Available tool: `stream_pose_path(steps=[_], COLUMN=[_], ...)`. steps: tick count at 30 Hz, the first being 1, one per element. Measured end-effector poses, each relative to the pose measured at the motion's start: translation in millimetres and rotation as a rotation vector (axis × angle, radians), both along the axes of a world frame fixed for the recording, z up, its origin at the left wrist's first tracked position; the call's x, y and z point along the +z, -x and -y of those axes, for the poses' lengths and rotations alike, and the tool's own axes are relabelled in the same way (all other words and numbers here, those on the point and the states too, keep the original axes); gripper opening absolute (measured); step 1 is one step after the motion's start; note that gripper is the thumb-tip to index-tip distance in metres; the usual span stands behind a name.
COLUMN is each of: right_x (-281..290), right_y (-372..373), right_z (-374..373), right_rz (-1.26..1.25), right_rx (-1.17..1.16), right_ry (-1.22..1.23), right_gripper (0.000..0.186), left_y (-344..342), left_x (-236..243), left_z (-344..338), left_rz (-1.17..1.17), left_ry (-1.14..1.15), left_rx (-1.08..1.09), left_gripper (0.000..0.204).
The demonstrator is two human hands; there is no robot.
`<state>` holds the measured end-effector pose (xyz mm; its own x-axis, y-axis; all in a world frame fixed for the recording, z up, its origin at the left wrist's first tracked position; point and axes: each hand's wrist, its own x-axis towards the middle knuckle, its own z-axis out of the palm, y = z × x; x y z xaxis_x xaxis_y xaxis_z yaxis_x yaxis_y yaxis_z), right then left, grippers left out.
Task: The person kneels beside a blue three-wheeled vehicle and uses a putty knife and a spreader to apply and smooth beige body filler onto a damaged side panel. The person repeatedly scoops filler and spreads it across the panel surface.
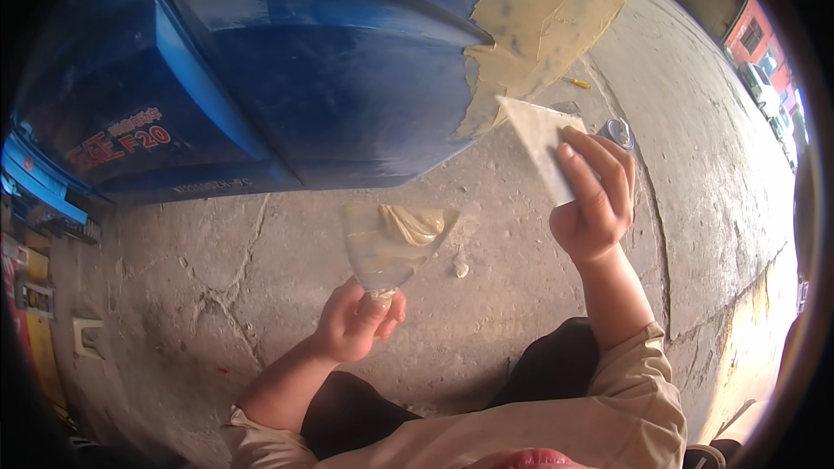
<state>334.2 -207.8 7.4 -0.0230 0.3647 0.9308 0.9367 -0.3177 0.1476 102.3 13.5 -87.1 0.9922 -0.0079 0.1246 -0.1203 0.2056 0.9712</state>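
My left hand (354, 326) grips the short handle of a wide putty knife (369, 256), whose blade carries a lump of beige filler (408, 221). My right hand (595, 195) holds a thin, pale, flat spreader (534, 135) between fingers and thumb, its tip at the lower edge of a filler-covered area (539, 9); whether it touches cannot be told. That beige, rough-edged coat covers the right end of a blue vehicle body panel (304, 78), which fills the upper left of the view.
Below lies cracked concrete floor (234, 278). A small yellow tool (578, 83) and a round tin (618, 135) lie beyond my right hand. A white plastic stool (87, 339) stands at far left. Parked cars (763, 91) and a red building (747, 35) are at upper right.
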Motion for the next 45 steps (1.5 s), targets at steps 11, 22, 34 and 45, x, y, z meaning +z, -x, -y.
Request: stream_pose_path(steps=[11, 22, 34, 45], right_x=[13.6, 8.3, 18.1, -28.4], right_y=[2.9, -9.0, -5.5, 42.9], right_z=[-39.4, -51.8, -44.1, -12.9], right_rz=[0.063, 0.033, -0.097, -1.29], right_rx=[-0.239, -0.277, -0.174, 0.655], right_ry=[0.01, 0.006, 0.129, -0.23], right_gripper=[0.048, 0.052, 0.05, 0.011], left_y=[-2.8, -4.8, -10.5, -4.2], left_x=[-3.3, -4.3, -3.6, 3.6], left_z=[1.5, -0.2, 1.1, -1.1], left_rz=[0.026, 0.029, -0.023, -0.066], left_ry=[0.015, 0.02, 0.001, 0.051], left_rx=[-0.017, -0.005, 0.03, -0.119], left_gripper=[0.038, 0.038, 0.041, 0.036])
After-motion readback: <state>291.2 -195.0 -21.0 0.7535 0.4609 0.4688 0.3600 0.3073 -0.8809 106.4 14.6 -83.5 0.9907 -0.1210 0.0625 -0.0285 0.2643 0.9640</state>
